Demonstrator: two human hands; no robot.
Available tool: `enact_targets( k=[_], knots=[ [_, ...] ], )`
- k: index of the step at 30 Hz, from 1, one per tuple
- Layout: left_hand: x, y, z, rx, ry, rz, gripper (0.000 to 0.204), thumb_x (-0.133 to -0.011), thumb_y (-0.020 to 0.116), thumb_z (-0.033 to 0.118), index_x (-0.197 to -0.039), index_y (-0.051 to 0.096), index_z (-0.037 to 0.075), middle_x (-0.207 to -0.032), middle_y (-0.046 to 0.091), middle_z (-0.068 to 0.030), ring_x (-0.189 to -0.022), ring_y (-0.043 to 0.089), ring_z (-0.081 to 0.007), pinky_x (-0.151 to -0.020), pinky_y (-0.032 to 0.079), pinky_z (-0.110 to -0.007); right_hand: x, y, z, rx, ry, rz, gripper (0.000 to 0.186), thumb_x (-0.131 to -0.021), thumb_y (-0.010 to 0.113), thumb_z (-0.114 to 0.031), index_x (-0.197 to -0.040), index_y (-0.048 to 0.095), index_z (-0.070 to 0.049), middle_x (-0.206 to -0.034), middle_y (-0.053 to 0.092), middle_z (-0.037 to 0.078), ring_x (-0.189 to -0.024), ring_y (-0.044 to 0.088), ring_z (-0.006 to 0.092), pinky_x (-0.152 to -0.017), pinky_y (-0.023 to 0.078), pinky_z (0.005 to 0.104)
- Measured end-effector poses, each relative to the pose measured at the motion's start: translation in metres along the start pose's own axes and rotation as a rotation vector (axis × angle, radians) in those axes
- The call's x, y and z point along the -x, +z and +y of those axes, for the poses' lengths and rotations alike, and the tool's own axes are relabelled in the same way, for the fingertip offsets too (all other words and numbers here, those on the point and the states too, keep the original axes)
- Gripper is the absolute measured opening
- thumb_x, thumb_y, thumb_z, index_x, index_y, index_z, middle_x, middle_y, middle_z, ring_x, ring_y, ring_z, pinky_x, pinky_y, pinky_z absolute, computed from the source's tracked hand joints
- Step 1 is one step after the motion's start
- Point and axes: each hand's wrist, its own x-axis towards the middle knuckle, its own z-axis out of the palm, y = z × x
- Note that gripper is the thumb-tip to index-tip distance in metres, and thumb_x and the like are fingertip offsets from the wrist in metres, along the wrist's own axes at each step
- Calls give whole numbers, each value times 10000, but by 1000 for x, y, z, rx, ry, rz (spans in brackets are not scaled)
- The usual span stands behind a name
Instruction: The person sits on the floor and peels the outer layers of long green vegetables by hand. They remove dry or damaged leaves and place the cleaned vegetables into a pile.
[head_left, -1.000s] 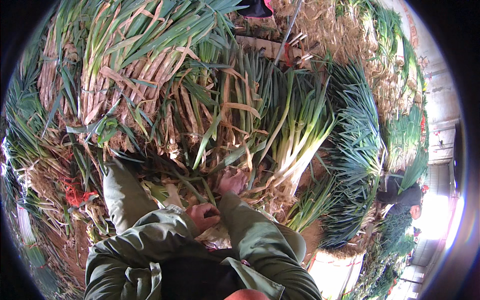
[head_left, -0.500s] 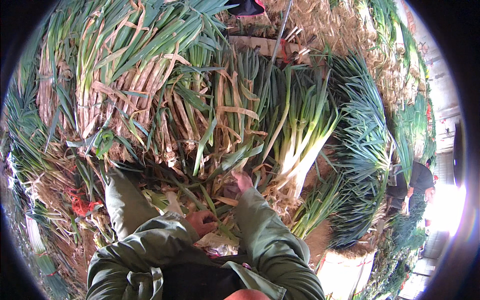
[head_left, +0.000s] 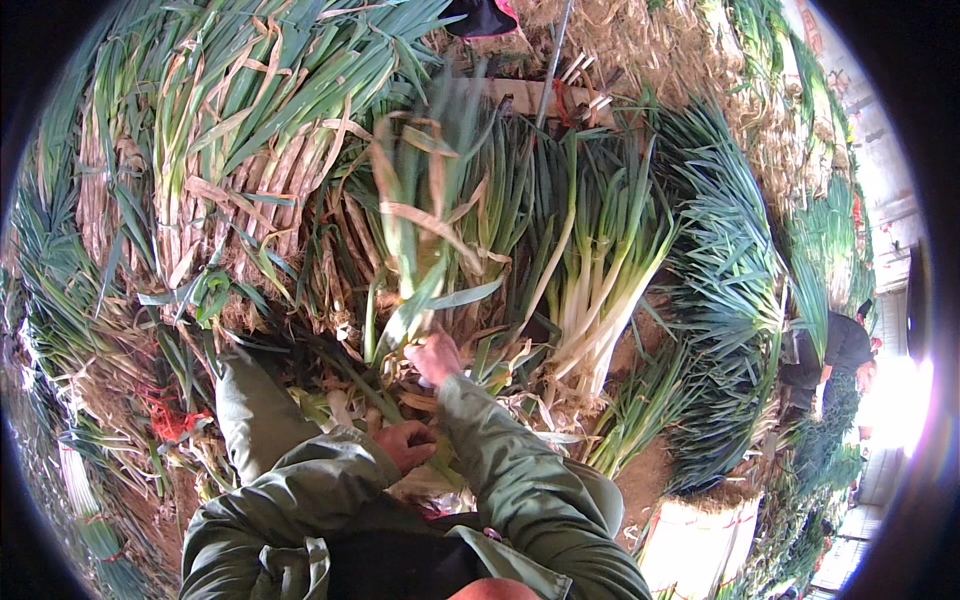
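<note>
Right grip (head_left: 434, 357) clasped around leafy onion stalks (head_left: 408, 260), left grip (head_left: 405, 446) curled, contents unclear

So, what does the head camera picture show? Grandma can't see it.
Someone's right hand grips a leafy green onion, blurred at the top. The left hand is half curled, lower in the picture. Onion bundles lie ahead and to both sides.

A long green onion (head_left: 408, 245) is standing nearly upright, being held near its base, its upper leaves blurring into streaks. Pale green is running up its middle, darker blue-green showing toward the tips. Dry tan leaves are clinging to it, one hanging slantwise to the right, and a broad green leaf is bending right lower down
</note>
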Motion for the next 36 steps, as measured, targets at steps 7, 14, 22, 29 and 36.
enact_targets(
  k=[7,14,22,29,36],
  knots=[
    [-10,8,-27,50,78,82,383,-900,710,298,-1143,661,6,-982,725,-128,-888,690,-189,-810,553,-358,-18,52,43,371,-123,63,563,-902,686,-342,-1319,524,0,-1223,630,251,-1146,596,392,-971,483,430],
    [-5,1,-24,78,10,32,422,-940,700,336,-1176,640,-8,-989,701,-117,-922,674,-197,-835,554,-381,-23,32,137,-889,211,615,400,-1012,593,-328,-1245,645,-7,-1085,710,106,-864,671,267,-789,528,402],
    [-15,5,-30,104,-31,22,363,-942,701,287,-1149,640,-5,-942,693,-97,-827,659,-171,-765,548,-356,-46,34,210,736,127,98,239,-915,566,-230,-989,742,-87,-923,748,125,-908,702,336,-784,555,452],
    [-19,8,-34,45,-47,23,307,-941,693,223,-1139,643,-6,-923,699,-95,-813,661,-166,-746,549,-343,-80,31,253,526,-133,-186,226,-914,568,-219,-998,719,-73,-918,729,148,-879,694,352,-776,553,462],
    [-13,5,-11,-7,-93,28,332,-927,712,241,-1132,656,-14,-925,715,-118,-827,679,-170,-757,554,-351,-88,36,284,336,-226,-238,216,-914,570,-208,-1006,696,-58,-913,711,170,-850,686,368,-768,550,472]
  ],
)
